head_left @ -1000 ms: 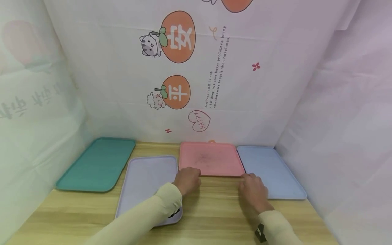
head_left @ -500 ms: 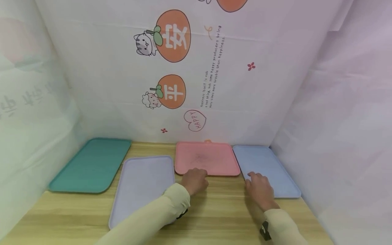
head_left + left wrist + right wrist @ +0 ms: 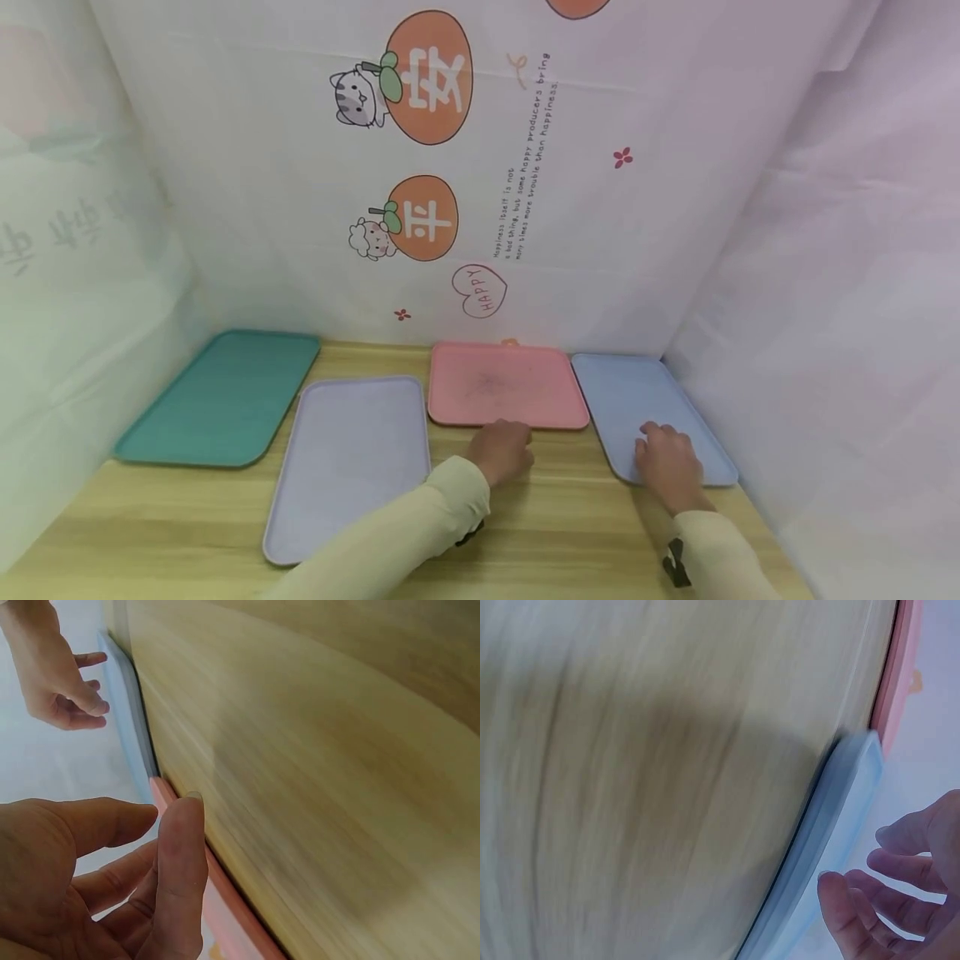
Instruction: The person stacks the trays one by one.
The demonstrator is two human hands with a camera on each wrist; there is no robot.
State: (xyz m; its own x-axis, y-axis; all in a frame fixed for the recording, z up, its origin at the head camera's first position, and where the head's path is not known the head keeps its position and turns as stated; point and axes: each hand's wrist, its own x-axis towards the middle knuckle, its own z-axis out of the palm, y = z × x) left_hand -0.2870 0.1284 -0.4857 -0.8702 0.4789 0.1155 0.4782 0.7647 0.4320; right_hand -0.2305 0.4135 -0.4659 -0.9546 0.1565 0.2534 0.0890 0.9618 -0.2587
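My left hand (image 3: 501,452) hovers by the front edge of the pink tray (image 3: 510,387), its fingers loosely bent and holding nothing. In the left wrist view the thumb and fingers of that hand (image 3: 112,877) stand before the pink rim. Over the near part of the light blue tray (image 3: 637,400) is my right hand (image 3: 670,467), fingers relaxed and holding nothing. The right wrist view shows this hand (image 3: 907,885) beside the blue tray's rim (image 3: 825,817), thumb and fingers apart.
A lavender tray (image 3: 352,450) lies left of my left forearm, partly beneath the sleeve in view. Farther left is a green tray (image 3: 225,400). All lie on a wooden table (image 3: 540,533) enclosed by white printed cloth (image 3: 577,208) on three sides.
Both hands have moved right. The left has left the pink tray's left front corner, and the right has gone from its right corner to over the blue tray. The trays look unmoved.
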